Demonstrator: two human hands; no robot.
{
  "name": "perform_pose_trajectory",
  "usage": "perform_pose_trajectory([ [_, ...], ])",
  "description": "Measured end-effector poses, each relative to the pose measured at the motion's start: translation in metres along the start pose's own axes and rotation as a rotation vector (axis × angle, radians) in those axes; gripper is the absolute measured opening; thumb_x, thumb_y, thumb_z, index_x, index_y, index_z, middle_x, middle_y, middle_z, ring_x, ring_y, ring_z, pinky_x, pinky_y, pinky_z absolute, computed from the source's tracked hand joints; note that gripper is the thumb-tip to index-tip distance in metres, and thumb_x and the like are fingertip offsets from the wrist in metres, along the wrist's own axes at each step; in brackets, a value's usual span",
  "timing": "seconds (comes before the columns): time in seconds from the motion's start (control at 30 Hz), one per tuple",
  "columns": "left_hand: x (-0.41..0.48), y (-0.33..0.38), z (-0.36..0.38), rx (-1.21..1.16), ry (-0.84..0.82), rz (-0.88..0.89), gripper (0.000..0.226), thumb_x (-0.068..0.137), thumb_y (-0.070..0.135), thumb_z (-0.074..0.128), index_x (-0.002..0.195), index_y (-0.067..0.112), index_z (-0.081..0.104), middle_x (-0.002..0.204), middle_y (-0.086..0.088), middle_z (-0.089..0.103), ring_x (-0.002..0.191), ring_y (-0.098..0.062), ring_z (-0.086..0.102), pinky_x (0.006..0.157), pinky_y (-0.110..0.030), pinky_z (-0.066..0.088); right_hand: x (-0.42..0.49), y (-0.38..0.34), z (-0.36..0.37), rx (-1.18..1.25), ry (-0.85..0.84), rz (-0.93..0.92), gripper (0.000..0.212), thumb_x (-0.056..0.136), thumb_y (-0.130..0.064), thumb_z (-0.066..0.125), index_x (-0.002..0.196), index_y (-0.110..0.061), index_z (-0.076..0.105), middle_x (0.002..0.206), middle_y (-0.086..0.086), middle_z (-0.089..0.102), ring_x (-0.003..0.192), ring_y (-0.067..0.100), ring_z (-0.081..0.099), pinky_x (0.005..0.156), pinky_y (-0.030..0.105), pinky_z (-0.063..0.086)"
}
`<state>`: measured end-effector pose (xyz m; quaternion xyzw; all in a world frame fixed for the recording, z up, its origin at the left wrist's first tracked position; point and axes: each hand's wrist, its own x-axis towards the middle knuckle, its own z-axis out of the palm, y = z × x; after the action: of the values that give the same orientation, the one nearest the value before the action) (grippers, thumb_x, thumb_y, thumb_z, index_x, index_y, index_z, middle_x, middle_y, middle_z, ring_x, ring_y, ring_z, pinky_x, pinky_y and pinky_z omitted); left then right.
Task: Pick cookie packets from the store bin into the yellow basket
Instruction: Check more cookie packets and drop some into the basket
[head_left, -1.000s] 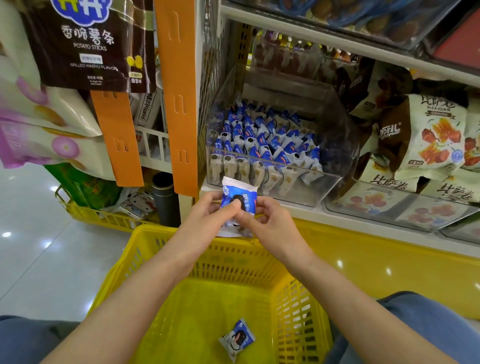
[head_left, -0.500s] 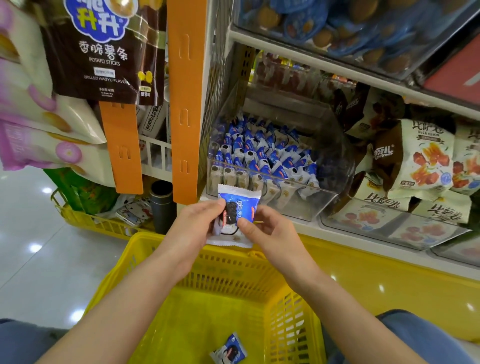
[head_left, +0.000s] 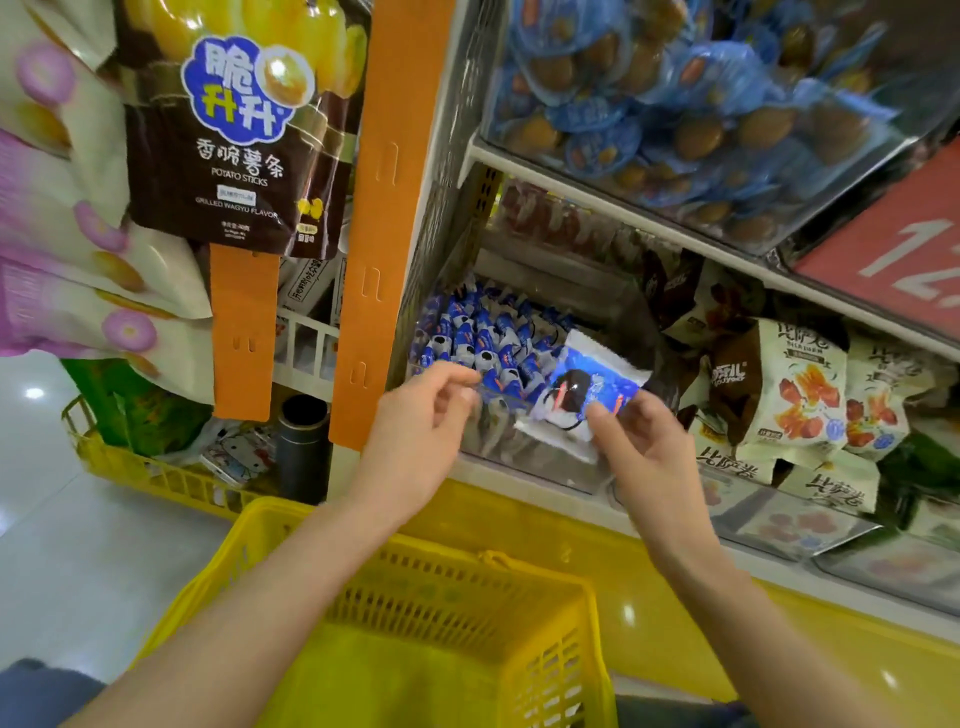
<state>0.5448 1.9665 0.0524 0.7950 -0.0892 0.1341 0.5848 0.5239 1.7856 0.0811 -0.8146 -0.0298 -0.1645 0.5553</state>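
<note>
Gripping one blue-and-white cookie packet (head_left: 582, 397) by its lower right corner, the right hand (head_left: 641, 457) pinches it between thumb and fingers in front of the clear store bin (head_left: 524, 457), over the bin's front wall at about the 3 o'clock side of the stock. The packet is tilted: its long axis runs from roughly 7 o'clock to 1 o'clock, with the upper crimped end pointing up and right toward the shelf's rear and the lower crimped end toward the left hand (head_left: 423, 431). Its printed face, showing a dark round cookie, is turned toward the camera. Motion blur softens the print, so the wording cannot be read.

The left hand is apart from the packet, at its 9 o'clock. Its fingers are loosely curled with thumb and forefinger close together at the bin's front rim; it appears to hold nothing, though blur makes this uncertain.

Inside the bin, more packets (head_left: 483, 343) of the same kind stand upright in rows, filling the left and rear portions. The yellow basket (head_left: 415, 577) sits below both forearms at 6 o'clock, its far rim under the shelf edge. A brown potato stick bag (head_left: 234, 140) hangs at 10 o'clock.
</note>
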Motion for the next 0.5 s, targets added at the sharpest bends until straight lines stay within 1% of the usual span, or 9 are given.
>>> perform_pose_trajectory([
  [0.07,0.012,0.002,-0.004,0.203,-0.022,0.135,0.023,0.094,0.02,0.048,0.115,0.028,0.053,0.105,0.02,0.052,0.093,0.004,0.05,0.073,-0.006,0.039,0.025,-0.007,-0.018,-0.156,0.084,-0.059,0.023,0.087,-0.024,0.062,0.108,-0.016,0.057,0.092,-0.011,0.065,0.084,-0.002,0.062,0.075,0.014,0.049],
  [0.13,0.02,-0.001,-0.004,0.408,-0.065,0.243,0.028,0.095,0.023,0.046,0.122,0.025,0.051,0.108,0.016,0.048,0.095,0.001,0.044,0.078,-0.011,0.033,0.045,-0.01,-0.027,-0.313,0.099,-0.111,0.03,0.085,-0.027,0.065,0.112,-0.021,0.053,0.092,-0.019,0.059,0.081,-0.012,0.058,0.07,0.005,0.046],
  [0.17,0.023,-0.004,-0.005,0.49,-0.098,0.274,0.028,0.096,0.025,0.045,0.123,0.024,0.051,0.111,0.014,0.051,0.097,-0.001,0.044,0.082,-0.015,0.032,0.053,-0.01,-0.027,-0.385,0.079,-0.12,0.032,0.084,-0.027,0.065,0.113,-0.021,0.053,0.09,-0.022,0.057,0.078,-0.015,0.057,0.066,0.001,0.044],
  [0.2,0.025,-0.007,-0.004,0.552,-0.129,0.297,0.027,0.097,0.027,0.043,0.122,0.023,0.052,0.114,0.011,0.053,0.101,-0.003,0.045,0.086,-0.017,0.03,0.06,-0.01,-0.027,-0.464,0.048,-0.117,0.033,0.084,-0.028,0.065,0.114,-0.019,0.055,0.087,-0.022,0.056,0.075,-0.013,0.056,0.063,0.001,0.044],
  [0.23,0.026,-0.01,-0.003,0.595,-0.15,0.315,0.026,0.097,0.029,0.04,0.12,0.024,0.052,0.116,0.01,0.054,0.106,-0.005,0.046,0.091,-0.019,0.029,0.065,-0.009,-0.026,-0.553,0.012,-0.106,0.032,0.085,-0.027,0.064,0.114,-0.017,0.057,0.086,-0.02,0.057,0.074,-0.01,0.056,0.062,0.003,0.043],
  [0.27,0.028,-0.013,-0.002,0.611,-0.153,0.325,0.026,0.098,0.03,0.039,0.119,0.024,0.053,0.117,0.009,0.055,0.109,-0.006,0.046,0.095,-0.02,0.028,0.07,-0.007,-0.025,-0.644,-0.026,-0.097,0.032,0.085,-0.027,0.064,0.114,-0.015,0.058,0.086,-0.016,0.059,0.075,-0.006,0.055,0.065,0.005,0.042],
  [0.33,0.03,-0.017,0.0,0.609,-0.136,0.323,0.026,0.098,0.03,0.038,0.117,0.025,0.055,0.117,0.009,0.057,0.111,-0.007,0.048,0.098,-0.021,0.027,0.079,-0.007,-0.022,-0.799,-0.111,-0.047,0.032,0.086,-0.027,0.063,0.115,-0.014,0.059,0.093,-0.006,0.062,0.078,0.002,0.055,0.073,0.015,0.043],
  [0.4,0.033,-0.019,0.0,0.625,-0.121,0.322,0.027,0.098,0.03,0.038,0.117,0.025,0.056,0.117,0.008,0.059,0.11,-0.008,0.05,0.1,-0.023,0.028,0.087,-0.011,-0.017,-0.951,-0.193,0.071,0.031,0.087,-0.028,0.063,0.114,-0.014,0.059,0.096,0.0,0.063,0.079,0.009,0.056,0.073,0.021,0.044],
  [0.5,0.037,-0.024,0.0,0.669,-0.114,0.323,0.029,0.098,0.029,0.037,0.116,0.023,0.058,0.118,0.006,0.061,0.11,-0.01,0.052,0.1,-0.027,0.029,0.094,-0.016,-0.01,-1.161,-0.352,0.236,0.026,0.087,-0.026,0.063,0.107,-0.01,0.061,0.094,0.006,0.064,0.081,0.018,0.061,0.07,0.028,0.05],
])
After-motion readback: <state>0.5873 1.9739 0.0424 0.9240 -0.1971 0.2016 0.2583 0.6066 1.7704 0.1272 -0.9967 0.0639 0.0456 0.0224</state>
